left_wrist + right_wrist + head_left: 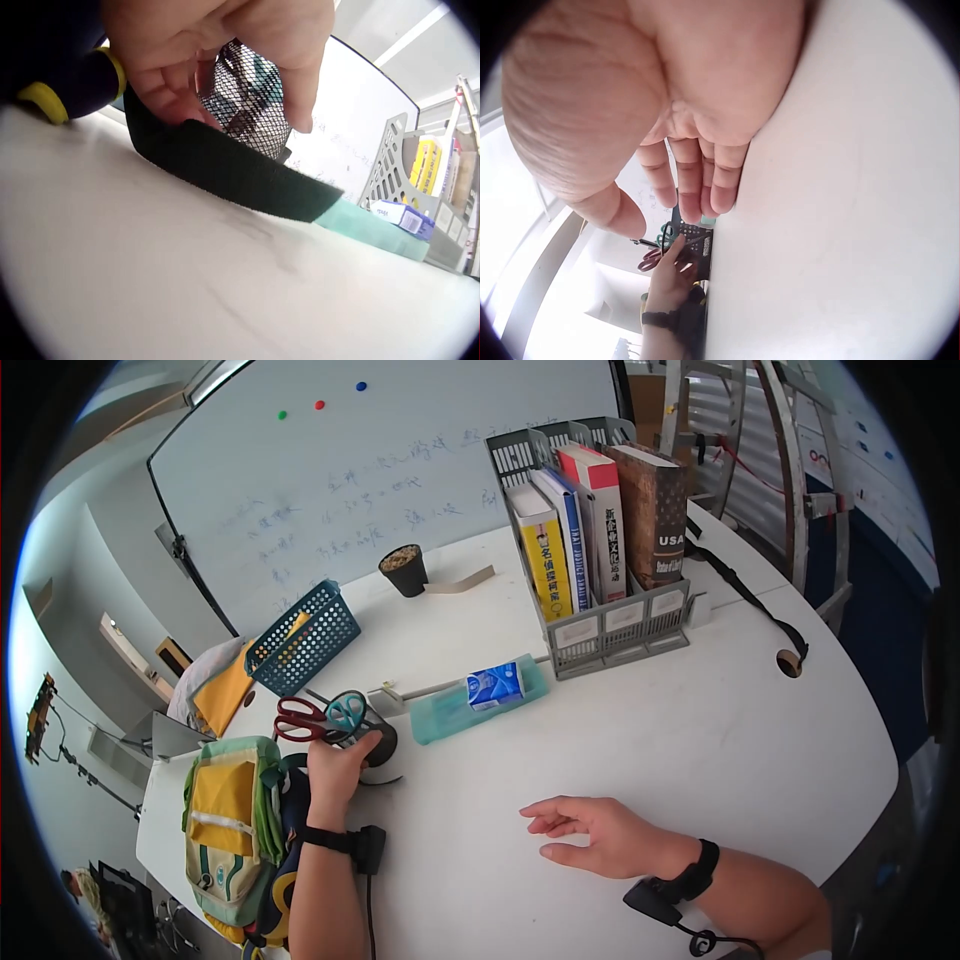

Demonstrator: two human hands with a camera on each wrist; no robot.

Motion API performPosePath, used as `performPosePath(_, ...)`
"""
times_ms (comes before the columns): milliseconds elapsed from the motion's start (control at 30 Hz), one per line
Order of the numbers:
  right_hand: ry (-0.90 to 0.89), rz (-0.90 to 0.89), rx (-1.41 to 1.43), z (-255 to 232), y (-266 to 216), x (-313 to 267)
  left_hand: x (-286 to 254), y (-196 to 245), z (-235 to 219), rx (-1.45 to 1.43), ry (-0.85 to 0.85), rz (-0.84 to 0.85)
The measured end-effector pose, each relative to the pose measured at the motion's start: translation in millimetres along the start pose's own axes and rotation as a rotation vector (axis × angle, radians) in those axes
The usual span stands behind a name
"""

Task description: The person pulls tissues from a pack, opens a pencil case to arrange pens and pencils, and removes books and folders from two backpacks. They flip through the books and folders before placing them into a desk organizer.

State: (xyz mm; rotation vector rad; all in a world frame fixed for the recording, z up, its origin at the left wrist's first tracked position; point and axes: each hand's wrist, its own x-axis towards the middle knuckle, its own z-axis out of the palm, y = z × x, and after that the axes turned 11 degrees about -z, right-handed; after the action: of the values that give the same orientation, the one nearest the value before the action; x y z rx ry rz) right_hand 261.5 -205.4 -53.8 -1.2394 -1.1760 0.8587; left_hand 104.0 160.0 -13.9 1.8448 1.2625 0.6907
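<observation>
My left hand (338, 768) grips a black mesh pen holder (381, 746), thumb on one side and fingers round the other. Dark red scissors (296, 720) and teal-handled scissors (347, 710) stick out of its top. In the left wrist view the mesh wall (251, 105) shows between thumb and fingers. Over the white table at the front right, my right hand (598, 836) is held with loosely bent fingers and nothing in them. Beyond the hands lies a teal pouch (432, 721) with a blue tissue pack (495, 686) on top.
A green and yellow backpack (222, 830) lies left of my left forearm. Behind the pen holder is a teal basket (318, 635); a small dark pot (405, 575) stands farther back. A grey rack (620, 635) holds several books at the back right, before a whiteboard (400, 450).
</observation>
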Motion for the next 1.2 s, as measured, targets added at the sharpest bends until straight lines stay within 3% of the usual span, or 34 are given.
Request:
performPosePath(100, -0.017, 0.053, -0.004, -0.3, -1.8, 0.0, 3.4, -6.0, 5.7, -0.064, -0.004, -0.024)
performPosePath(333, -0.036, 0.001, -0.077, 2.4, -1.4, -1.2, -15.0, -2.9, -2.8, -0.206, -0.203, -0.013)
performPosePath(433, -0.12, 0.049, -0.297, 4.3, -22.9, 14.0, -24.3, -8.4, -13.3, 0.108, -0.159, 0.068)
performPosePath(500, -0.183, 0.123, -0.426, 7.0, -27.7, 23.9, -42.3, 5.2, -23.2, 0.216, -0.265, 0.033)
performPosePath(567, -0.215, -0.15, -0.615, 8.3, -16.2, 41.1, -42.3, -1.5, -26.0, 0.21, -0.298, 0.014)
performPosePath(633, -0.265, -0.146, -0.666, 10.6, -13.1, 63.8, -57.9, 0.3, -29.4, 0.231, -0.325, 0.019)
performPosePath(700, -0.174, -0.158, -0.724, 19.7, -13.3, 85.9, -79.9, 1.4, -42.0, 0.244, -0.347, 0.027)
performPosePath(767, -0.221, -0.128, -0.749, 28.2, -11.4, 104.5, -114.0, -2.1, -63.0, 0.534, -0.34, 0.514)
performPosePath(833, -0.227, -0.203, -0.832, 34.4, -1.4, 123.0, -148.5, 12.8, -93.4, 0.513, -0.415, 0.634)
performPosePath(867, -0.235, -0.21, -0.829, 34.7, 4.7, 133.1, -162.8, 17.4, -110.4, 0.473, -0.43, 0.567)
performPosePath(1067, -0.266, -0.226, -0.865, 38.1, 20.0, 177.2, -208.0, -16.6, -204.5, 0.463, 0.2, 0.554)
performPosePath(1200, -0.255, -0.195, -0.891, 42.1, 21.5, 187.1, -215.5, -52.2, -237.8, 0.534, 0.374, 0.455)
